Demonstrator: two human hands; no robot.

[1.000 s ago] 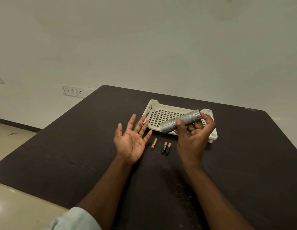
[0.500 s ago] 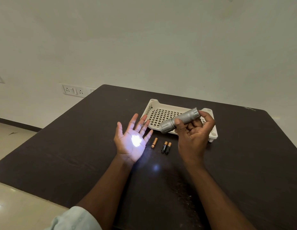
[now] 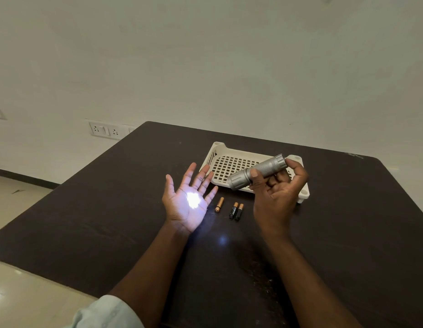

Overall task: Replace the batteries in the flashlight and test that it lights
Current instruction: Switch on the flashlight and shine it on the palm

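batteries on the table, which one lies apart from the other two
The gold battery, nearest the open left hand. The two black batteries lie side by side, closer to the right hand.

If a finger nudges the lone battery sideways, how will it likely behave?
The lone battery is a smooth cylinder lying on its side on the flat table, so it would probably roll. It looks rigid and, being small, likely light.

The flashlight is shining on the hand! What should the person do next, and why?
Probably switch it off and set it down. The flashlight, gripped by the right hand, throws a bright spot on the open left hand, so the test looks passed. Three batteries lie loose on the table.
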